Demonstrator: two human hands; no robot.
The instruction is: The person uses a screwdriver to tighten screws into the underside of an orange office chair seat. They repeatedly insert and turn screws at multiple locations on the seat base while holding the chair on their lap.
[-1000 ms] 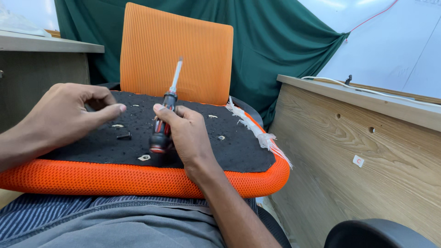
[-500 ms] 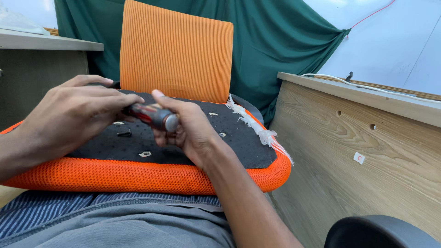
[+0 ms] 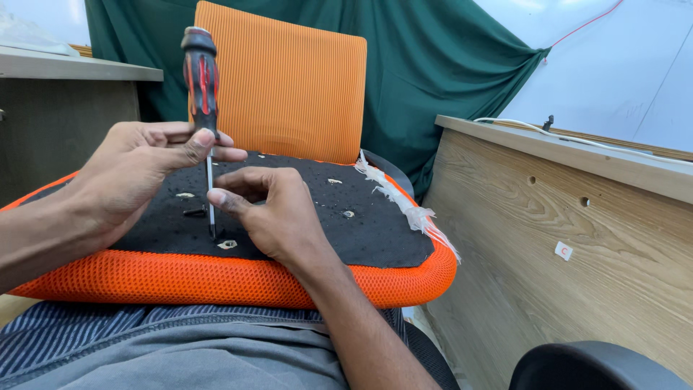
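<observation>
Pinched around the screwdriver (image 3: 201, 87) just below its red-and-black handle, the left hand (image 3: 133, 177) holds it upright left of centre, tip on the black underside of the orange chair seat (image 3: 346, 217), while the right hand (image 3: 271, 209) steadies the shaft with curled fingertips.

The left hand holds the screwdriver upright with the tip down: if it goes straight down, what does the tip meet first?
Most likely the black underside of the seat, which the screwdriver tip in the left hand already seems to touch, beside a small dark screw. Depth is unclear.
</observation>
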